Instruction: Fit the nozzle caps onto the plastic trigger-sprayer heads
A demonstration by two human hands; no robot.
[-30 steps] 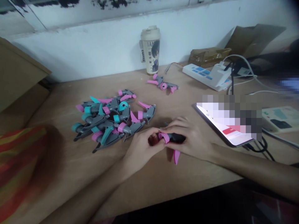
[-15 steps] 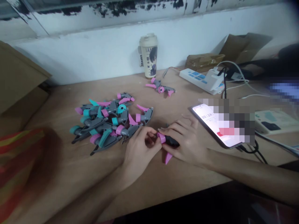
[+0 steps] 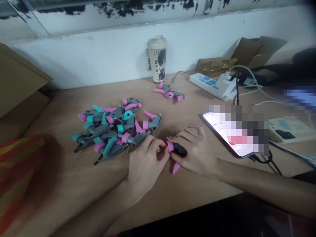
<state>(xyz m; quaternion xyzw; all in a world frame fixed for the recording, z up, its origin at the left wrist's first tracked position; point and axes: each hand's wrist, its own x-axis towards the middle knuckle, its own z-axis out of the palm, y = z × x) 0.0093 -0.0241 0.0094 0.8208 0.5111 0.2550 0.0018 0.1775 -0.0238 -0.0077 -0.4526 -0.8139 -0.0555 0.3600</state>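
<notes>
My right hand (image 3: 197,149) is wrapped round a dark spray head (image 3: 178,149) with a pink collar and a pink trigger that pokes out below the fingers. My left hand (image 3: 146,161) meets it from the left, its fingertips pinched at the pink collar end. Both hands rest low over the wooden table (image 3: 74,184). Just left of them lies a pile of spray heads (image 3: 115,129), grey bodies with pink and teal parts.
A lidded cup (image 3: 157,58) stands at the wall. Two more spray heads (image 3: 170,92) lie in front of it. A lit phone (image 3: 229,133) lies to the right, with a power strip (image 3: 213,85), cables and cardboard behind. A striped cloth (image 3: 17,171) is at left.
The view shifted a little. My left fingers closed tighter at the pink collar and the spray head turned slightly in my right hand.
</notes>
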